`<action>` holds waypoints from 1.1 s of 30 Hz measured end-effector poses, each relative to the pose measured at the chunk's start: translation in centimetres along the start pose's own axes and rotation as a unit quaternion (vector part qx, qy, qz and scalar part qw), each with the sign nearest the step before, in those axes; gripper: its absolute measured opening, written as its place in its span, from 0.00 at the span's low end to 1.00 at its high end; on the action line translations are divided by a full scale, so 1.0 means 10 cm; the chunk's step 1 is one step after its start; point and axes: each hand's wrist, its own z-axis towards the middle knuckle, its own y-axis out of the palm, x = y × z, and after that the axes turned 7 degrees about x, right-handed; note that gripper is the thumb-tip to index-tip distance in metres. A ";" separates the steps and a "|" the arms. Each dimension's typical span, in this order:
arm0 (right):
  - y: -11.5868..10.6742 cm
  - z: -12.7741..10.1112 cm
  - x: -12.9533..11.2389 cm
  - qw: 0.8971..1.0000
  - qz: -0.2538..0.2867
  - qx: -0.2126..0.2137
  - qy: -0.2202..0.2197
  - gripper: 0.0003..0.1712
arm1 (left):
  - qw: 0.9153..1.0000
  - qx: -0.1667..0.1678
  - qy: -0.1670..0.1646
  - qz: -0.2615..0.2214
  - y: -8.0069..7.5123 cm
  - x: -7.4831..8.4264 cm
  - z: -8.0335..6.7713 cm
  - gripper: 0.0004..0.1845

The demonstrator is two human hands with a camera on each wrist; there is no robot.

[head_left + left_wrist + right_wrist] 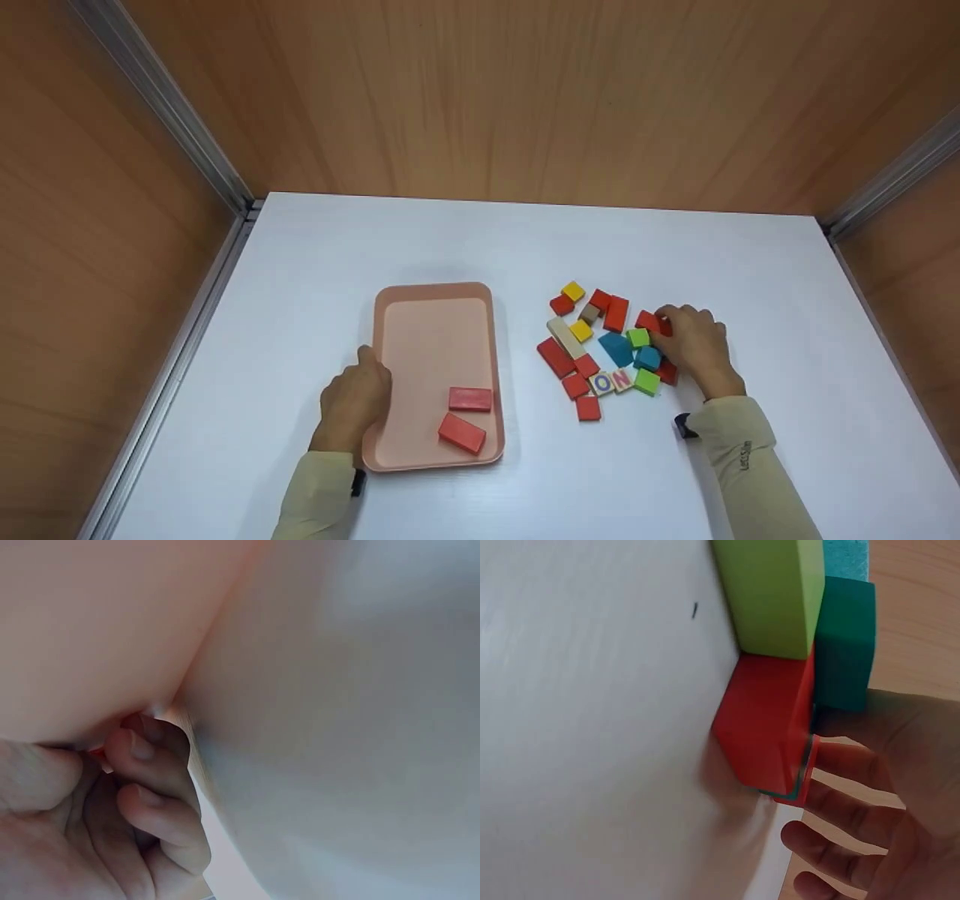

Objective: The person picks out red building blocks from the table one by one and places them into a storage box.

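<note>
Two red blocks [465, 417] lie in the near right corner of your pink tray [435, 300]; from the head view, bare white table [480, 232] stretches wide beyond the tray and the loose pile. Your left hand [354, 401] holds the tray's near left rim. Your right hand [694, 341] rests on the pile's right edge, touching a red block [649, 321]. Around it you can count two yellow, two green and two lettered blocks; the other blocks overlap too much to count.

At your left wrist, curled fingers [154, 765] clamp the tray's rim.

At your right wrist, your fingers [840, 806] press a red cube [761, 724], below a green block [772, 592] and beside a teal block [844, 645]; whether they grip, you cannot tell.
</note>
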 end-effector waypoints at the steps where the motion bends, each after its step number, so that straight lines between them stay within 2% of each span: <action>1: 0.00 0.00 0.00 1.000 -0.002 0.004 -0.001 0.28 | 1.000 0.001 0.002 0.001 0.00 0.00 0.00 0.13; 11: -0.10 -0.03 -0.10 0.999 -0.009 0.032 -0.006 0.29 | 1.000 0.007 0.007 0.003 0.00 -0.01 0.00 0.12; 25: -0.17 -0.01 -0.56 0.998 0.007 0.047 -0.042 0.29 | 1.000 -0.002 -0.006 -0.011 0.02 0.02 0.04 0.13; 30: -0.11 0.01 -0.71 0.995 0.005 0.060 -0.078 0.27 | 1.000 0.000 0.012 0.008 0.03 0.05 0.04 0.09; 33: -0.07 0.01 -0.83 0.993 0.002 0.064 -0.101 0.27 | 1.000 0.003 0.004 0.009 0.06 0.08 0.06 0.10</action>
